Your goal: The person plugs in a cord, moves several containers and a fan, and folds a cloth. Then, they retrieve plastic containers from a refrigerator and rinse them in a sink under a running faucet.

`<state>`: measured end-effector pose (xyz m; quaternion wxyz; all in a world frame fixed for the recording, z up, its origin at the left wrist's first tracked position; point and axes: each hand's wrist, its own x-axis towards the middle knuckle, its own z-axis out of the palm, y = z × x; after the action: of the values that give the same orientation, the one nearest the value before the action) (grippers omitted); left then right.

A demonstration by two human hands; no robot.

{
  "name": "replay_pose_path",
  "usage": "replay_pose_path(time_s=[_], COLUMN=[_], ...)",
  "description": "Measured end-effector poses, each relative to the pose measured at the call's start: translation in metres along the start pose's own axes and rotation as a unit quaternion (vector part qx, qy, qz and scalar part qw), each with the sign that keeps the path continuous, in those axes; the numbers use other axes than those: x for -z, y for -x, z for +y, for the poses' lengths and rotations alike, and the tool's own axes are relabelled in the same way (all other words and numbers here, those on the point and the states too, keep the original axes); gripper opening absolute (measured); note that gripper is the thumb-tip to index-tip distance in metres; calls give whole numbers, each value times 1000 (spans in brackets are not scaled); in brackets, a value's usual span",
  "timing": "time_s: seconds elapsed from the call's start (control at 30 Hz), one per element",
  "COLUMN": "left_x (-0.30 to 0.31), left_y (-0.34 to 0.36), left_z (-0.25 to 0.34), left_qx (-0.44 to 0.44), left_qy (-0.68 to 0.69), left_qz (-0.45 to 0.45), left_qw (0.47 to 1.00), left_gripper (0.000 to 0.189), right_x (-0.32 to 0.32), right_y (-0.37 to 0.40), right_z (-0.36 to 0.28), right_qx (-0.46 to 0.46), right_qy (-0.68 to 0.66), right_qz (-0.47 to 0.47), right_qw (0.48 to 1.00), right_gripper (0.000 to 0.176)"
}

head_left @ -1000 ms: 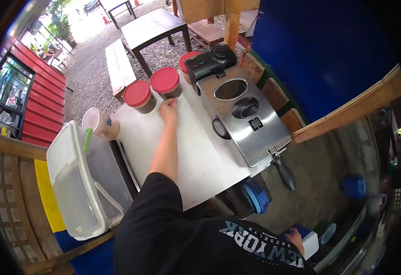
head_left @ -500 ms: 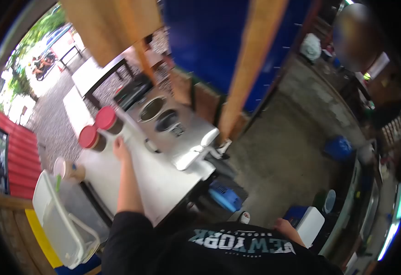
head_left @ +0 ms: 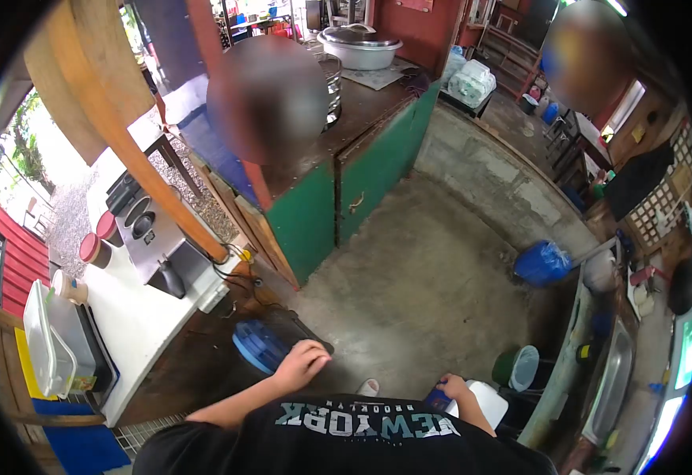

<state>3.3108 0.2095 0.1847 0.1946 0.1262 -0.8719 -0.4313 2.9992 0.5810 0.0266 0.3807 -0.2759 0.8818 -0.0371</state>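
Note:
My left hand (head_left: 302, 366) hangs in front of me, fingers curled in, with nothing showing between them. Just beyond it on the left is a blue plastic box-like thing (head_left: 257, 346), low by the floor. My right hand (head_left: 455, 388) is down at my right side, its fingers bent and partly hidden from above. It overlaps a blue cooler box with a white lid (head_left: 484, 408) in this view; what it holds, if anything, I cannot tell.
To the left runs a white counter (head_left: 128, 317) with a metal appliance (head_left: 152, 241), red-lidded jars (head_left: 95, 252) and a clear plastic bin (head_left: 57, 348). A green cabinet (head_left: 302, 226) stands ahead. Right: a blue bag (head_left: 542, 263), a green bucket (head_left: 512, 368), a sink (head_left: 611, 388). Two blurred people are ahead.
My view has swung right, away from the counter. My left hand has left the spot beside the red-lidded jars and come back in front of my body. My right hand stays low by the cooler.

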Motion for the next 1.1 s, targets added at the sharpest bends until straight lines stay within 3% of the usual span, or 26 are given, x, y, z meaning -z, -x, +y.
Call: replay_pose_path(time_s=[0.03,0.13,0.2,0.27,0.37,0.47,0.5,0.57,0.73,0.8,0.9,1.0,1.1], left_x=[-19,-44,-48,-53,-58,-66,-71,-73,-54,-41,-32,-10,-5], left_y=[-17,-79,-134,-161,-197,-232,-247,-289,-453,-537,-650,-748,-836], left_z=[10,28,35,30,2,-16,-25,-38,-78,-108,-130,-135,-164], left_qx=[-33,-104,-42,50,13,47,90,100,37,6,-7,-12,-2], left_qy=[-20,-91,-60,3,-71,-58,-20,-10,-16,-26,-20,-31,-98], left_qz=[-33,-105,27,91,75,75,98,119,164,185,231,194,179], left_qw=[999,985,997,995,995,994,991,988,986,982,973,980,979], left_gripper=[9,11,13,12,11,11,10,10,11,11,9,12,14], right_x=[7,29,49,53,50,84,97,124,199,234,296,370,424], right_y=[9,20,10,-4,-40,-68,-76,-110,-194,-223,-261,-309,-382], right_z=[16,61,91,104,116,92,77,74,73,68,61,6,-10], right_qx=[7,-15,-22,-36,-16,3,18,35,-43,-133,-58,-105,-11], right_qy=[-35,-108,-63,-88,-106,-53,-17,-88,-119,-106,-26,-70,-141], right_qz=[52,66,93,122,94,2,54,61,79,60,47,64,109], right_qw=[998,992,993,988,990,999,998,994,989,984,997,990,984], right_gripper=[37,35,30,26,23,20,20,19,25,29,29,27,27])
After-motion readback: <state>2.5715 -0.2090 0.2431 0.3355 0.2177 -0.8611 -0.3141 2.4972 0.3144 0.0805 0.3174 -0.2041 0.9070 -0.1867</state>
